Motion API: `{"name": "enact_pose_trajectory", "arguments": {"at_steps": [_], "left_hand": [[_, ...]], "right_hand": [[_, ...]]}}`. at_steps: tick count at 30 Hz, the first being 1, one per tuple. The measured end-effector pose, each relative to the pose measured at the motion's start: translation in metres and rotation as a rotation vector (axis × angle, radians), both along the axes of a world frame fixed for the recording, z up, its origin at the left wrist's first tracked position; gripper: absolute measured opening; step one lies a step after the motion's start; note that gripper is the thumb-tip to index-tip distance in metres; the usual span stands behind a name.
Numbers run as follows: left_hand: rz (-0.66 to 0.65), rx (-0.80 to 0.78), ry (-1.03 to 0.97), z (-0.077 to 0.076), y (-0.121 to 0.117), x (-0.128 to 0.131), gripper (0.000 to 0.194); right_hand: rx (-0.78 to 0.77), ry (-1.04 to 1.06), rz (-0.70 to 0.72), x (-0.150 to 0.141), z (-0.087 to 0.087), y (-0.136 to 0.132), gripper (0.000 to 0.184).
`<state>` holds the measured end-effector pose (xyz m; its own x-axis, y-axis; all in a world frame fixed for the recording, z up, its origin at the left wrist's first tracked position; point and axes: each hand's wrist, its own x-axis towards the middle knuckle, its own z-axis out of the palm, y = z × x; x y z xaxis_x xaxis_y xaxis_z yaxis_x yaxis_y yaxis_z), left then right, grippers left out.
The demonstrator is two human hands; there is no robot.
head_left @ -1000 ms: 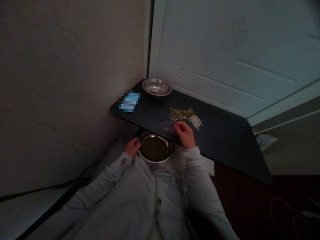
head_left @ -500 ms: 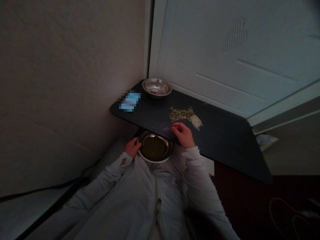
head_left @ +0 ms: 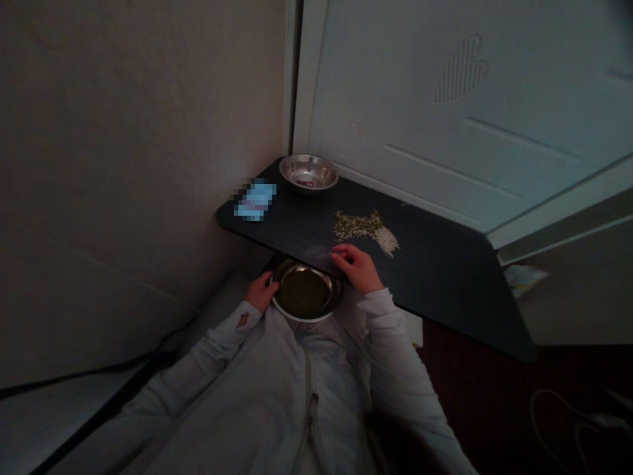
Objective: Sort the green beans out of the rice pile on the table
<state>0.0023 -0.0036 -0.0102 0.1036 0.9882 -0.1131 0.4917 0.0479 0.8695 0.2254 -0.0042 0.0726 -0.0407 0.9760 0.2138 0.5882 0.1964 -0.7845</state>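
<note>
My left hand (head_left: pixel 260 293) grips the left rim of a metal bowl (head_left: pixel 306 320), its thumb over the edge. Small dark green grains (head_left: pixel 302 293), which look like mung beans, fill its bottom. The bowl rests at my lap, partly under the near edge of the black table (head_left: pixel 445 290). Over that edge, my right hand (head_left: pixel 361 270) has its fingers drawn together by a few scattered white grains (head_left: pixel 324 254); whatever they pinch is too small to see. Just beyond lie a mixed green and white grain pile (head_left: pixel 359 225) and a white rice-like pile (head_left: pixel 388 243).
At the table's back left stands a second metal bowl (head_left: pixel 297 175) with a small dark red-edged item (head_left: pixel 305 184) inside. A blurred light-blue rectangle (head_left: pixel 255 202) lies left of it. A wall (head_left: pixel 148 165) and a white door panel (head_left: pixel 395 86) border the table.
My right hand has slid slightly left along the table's near edge, toward the scattered white grains. The left hand and its bowl stay in place.
</note>
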Motion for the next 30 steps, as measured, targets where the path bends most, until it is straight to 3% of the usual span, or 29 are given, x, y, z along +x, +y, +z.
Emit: {"name": "enact_pose_trajectory", "arguments": {"at_steps": [7,12,18,30], "left_hand": [[-0.018,0.004,0.008,-0.001,0.0,-0.001,0.032],[0.005,-0.002,0.009,0.001,-0.001,-0.001,0.035],[-0.005,-0.003,-0.006,-0.001,-0.001,-0.001,0.037],[-0.001,-0.017,0.021,-0.001,0.001,-0.001,0.035]], "right_hand": [[-0.001,0.112,-0.007,0.002,0.0,0.001,0.025],[0.04,0.317,-0.243,0.016,-0.002,0.002,0.027],[0.087,0.33,-0.434,0.037,-0.002,-0.007,0.025],[0.001,0.211,-0.311,0.032,-0.002,-0.011,0.025]]}}
